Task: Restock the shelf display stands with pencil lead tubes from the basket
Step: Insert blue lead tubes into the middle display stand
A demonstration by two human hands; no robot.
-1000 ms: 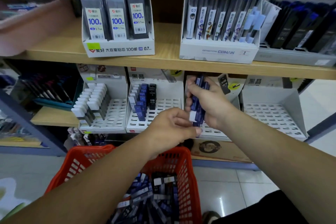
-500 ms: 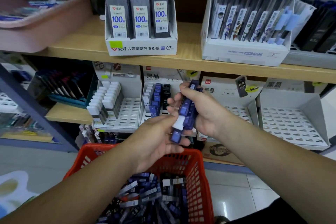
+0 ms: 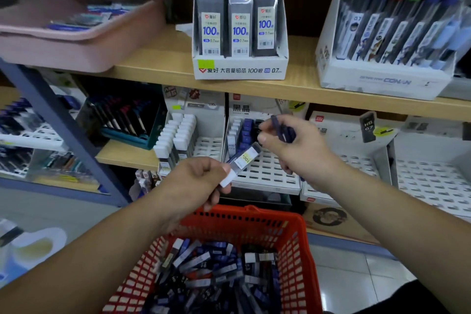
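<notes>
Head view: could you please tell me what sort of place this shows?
Most likely a stationery shop aisle. A wooden shelf carries a white cardboard display box of lead refills marked 0.7, white slotted plastic display stands sit below it, and a red plastic basket holds loose pencil lead tubes.

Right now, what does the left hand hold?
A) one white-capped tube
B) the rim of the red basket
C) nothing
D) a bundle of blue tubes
A: the left hand pinches one white-capped tube, while the blue bundle is in the right hand.
</notes>
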